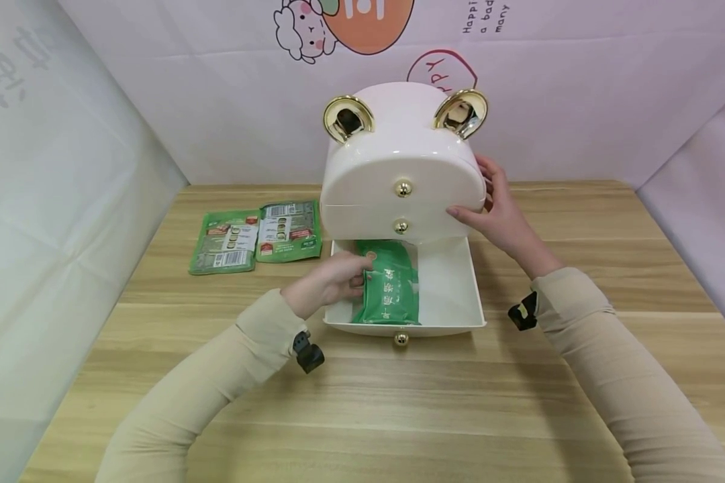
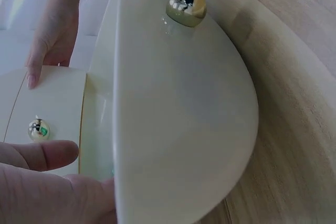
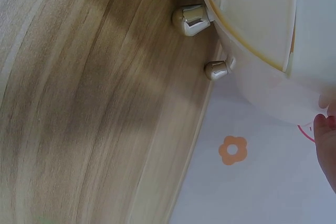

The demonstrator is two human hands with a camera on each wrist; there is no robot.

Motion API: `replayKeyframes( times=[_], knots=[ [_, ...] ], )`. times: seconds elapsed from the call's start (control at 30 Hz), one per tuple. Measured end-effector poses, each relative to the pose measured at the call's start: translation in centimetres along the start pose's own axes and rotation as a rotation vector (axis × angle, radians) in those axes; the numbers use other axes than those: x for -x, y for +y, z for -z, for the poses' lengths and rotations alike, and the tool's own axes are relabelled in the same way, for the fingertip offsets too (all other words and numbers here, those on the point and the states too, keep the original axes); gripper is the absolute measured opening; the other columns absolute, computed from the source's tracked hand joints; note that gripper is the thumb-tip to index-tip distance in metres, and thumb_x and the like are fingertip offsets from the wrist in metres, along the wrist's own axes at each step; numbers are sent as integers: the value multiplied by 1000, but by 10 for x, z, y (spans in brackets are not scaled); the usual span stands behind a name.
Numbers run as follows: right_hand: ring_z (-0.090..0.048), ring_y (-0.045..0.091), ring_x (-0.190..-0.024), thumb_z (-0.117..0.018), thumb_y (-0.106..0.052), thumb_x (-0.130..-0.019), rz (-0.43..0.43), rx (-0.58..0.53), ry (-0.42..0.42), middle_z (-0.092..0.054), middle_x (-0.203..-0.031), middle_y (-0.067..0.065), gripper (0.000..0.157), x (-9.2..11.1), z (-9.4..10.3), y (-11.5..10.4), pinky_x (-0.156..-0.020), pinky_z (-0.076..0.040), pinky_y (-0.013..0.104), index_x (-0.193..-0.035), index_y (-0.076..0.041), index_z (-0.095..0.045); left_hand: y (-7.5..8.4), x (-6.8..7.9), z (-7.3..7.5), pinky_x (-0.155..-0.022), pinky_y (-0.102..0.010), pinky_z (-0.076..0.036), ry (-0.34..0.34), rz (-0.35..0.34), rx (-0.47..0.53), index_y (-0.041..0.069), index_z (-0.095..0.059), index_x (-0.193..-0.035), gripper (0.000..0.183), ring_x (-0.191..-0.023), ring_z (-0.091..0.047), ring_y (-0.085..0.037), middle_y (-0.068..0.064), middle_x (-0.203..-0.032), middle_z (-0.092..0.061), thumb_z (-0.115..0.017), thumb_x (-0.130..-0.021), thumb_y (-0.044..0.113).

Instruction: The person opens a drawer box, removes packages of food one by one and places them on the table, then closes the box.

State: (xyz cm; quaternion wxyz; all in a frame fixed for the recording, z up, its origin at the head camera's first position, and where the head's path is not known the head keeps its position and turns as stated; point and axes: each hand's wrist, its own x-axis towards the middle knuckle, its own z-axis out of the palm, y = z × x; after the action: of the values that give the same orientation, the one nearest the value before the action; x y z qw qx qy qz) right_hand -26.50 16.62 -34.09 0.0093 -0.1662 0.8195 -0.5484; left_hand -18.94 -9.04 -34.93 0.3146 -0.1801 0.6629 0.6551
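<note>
A white storage box (image 1: pixel 423 174) with gold ear-like rings and gold knobs stands on the table, its bottom drawer (image 1: pixel 453 295) pulled out. Inside that drawer lies a green packet (image 1: pixel 393 288) with pale lettering. My left hand (image 1: pixel 335 278) reaches into the drawer at the packet's left edge, fingers touching it. In the left wrist view, the thumb (image 2: pixel 60 154) is straight, and the drawer front (image 2: pixel 184 108) hides the fingertips. On the box's right side, my right hand (image 1: pixel 495 208) grips the body, thumb on the front face and fingers round the side.
Two more green packets (image 1: pixel 226 241) lie side by side on the wooden table (image 1: pixel 399 409), left of the box. A white printed cloth (image 1: pixel 235 100) hangs behind and at both sides. A gold drawer knob (image 1: pixel 401 339) sticks out at the front.
</note>
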Motion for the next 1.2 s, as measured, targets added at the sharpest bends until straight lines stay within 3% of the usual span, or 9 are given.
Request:
replayKeyframes(
  times=[0.17, 0.27, 0.43, 0.6, 0.73, 0.87, 1.2],
  knots=[
    [-36, 17, -123, -70, -15, -86, 16, 4, 6, -27, -149, 9, 86, -1, -1, 2, -99, -40, 36, -150, -26, -13, -4, -1, 2, -95, -33, -47, -22, 27, -9, 3, -32, -141, 47, -92, -53, -17, -6, -96, -51, -41, -96, 5],
    [-36, 16, -122, -70, -15, -86, 20, 3, 6, -27, -149, 9, 86, -1, -1, 2, -97, -40, 33, -150, -26, -13, -6, -1, 2, -109, -43, -40, -51, 34, 18, 8, -20, -149, 57, -111, -51, -25, -9, -105, -47, -40, -96, 5],
    [-37, 17, -122, -69, -15, -86, 12, 8, 3, -27, -150, 9, 86, -1, -1, 1, -97, -40, 34, -150, -27, -13, -8, -1, 1, -112, -48, -37, -66, 24, 34, 11, -8, -152, 62, -130, -44, -34, -18, -131, -45, -39, -99, 5],
    [-36, 16, -122, -69, -15, -87, 6, -4, -2, -26, -150, 8, 86, 0, -1, 1, -97, -40, 33, -149, -28, -12, -12, -4, -1, -104, -44, -47, 12, -1, 6, 13, -17, -149, 58, -118, -54, -30, -21, -138, -46, -45, -98, 4],
    [-36, 15, -122, -69, -14, -87, 6, -9, -2, -26, -151, 8, 86, 0, -1, 1, -97, -41, 32, -150, -28, -12, -13, -5, -4, -77, -28, -57, 67, -31, -27, 14, -25, -145, 54, -97, -60, -22, -19, -131, -52, -48, -97, 4],
    [-36, 14, -121, -68, -15, -87, 4, -11, -3, -26, -151, 7, 85, 0, -1, 1, -97, -41, 32, -150, -28, -12, -13, -4, -5, -54, -18, -52, 80, -51, -32, 13, -28, -143, 53, -80, -58, -16, -18, -125, -55, -50, -97, 4],
    [-37, 13, -120, -68, -15, -87, 3, -14, -1, -26, -151, 7, 85, 0, -2, 1, -94, -41, 27, -150, -28, -12, -11, -2, -7, -51, -14, -53, 86, -100, 50, 8, -31, -143, 56, -65, -57, -11, -12, -104, -56, -53, -93, -3]
  ],
)
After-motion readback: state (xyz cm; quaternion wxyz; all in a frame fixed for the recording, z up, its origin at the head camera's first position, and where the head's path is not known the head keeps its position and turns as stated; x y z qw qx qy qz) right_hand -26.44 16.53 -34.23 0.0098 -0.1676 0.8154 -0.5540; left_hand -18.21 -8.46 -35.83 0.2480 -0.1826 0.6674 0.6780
